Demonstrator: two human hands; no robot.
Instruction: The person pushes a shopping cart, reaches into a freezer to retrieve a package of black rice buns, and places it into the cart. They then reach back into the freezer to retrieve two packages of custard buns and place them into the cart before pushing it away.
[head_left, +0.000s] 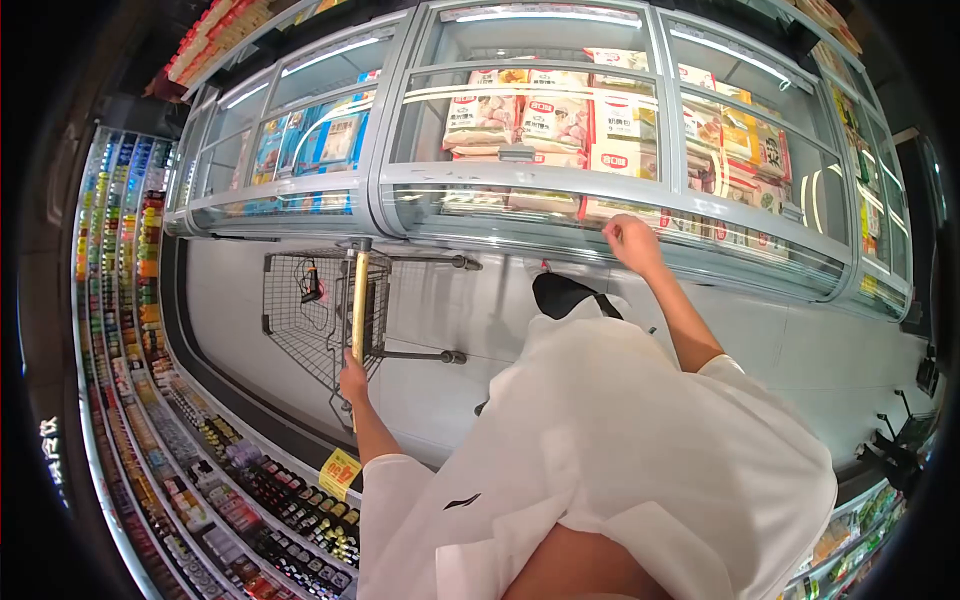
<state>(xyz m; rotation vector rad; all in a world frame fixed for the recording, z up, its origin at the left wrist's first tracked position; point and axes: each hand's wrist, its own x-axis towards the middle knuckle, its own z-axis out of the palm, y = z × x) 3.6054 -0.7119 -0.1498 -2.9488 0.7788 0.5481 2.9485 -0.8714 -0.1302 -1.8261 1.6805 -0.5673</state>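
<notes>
The yellow cart handle (359,305) is gripped by the closed left hand (352,380), the wire cart (318,320) lying just beyond it. The right hand (630,240) is laid, fingers loosely spread, on the freezer's glass lid (540,190); frozen food packets (555,120) are seen beneath. Bottle shelves (180,440) are ranged left of the left hand.

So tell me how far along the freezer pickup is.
Done: the shopping cart is parked beside the chest freezer. In hand: left hand grips the cart handle; right hand rests on the freezer's glass lid. Left: the lid looks closed, the frozen packs remain inside, and the cart basket looks nearly bare.
</notes>
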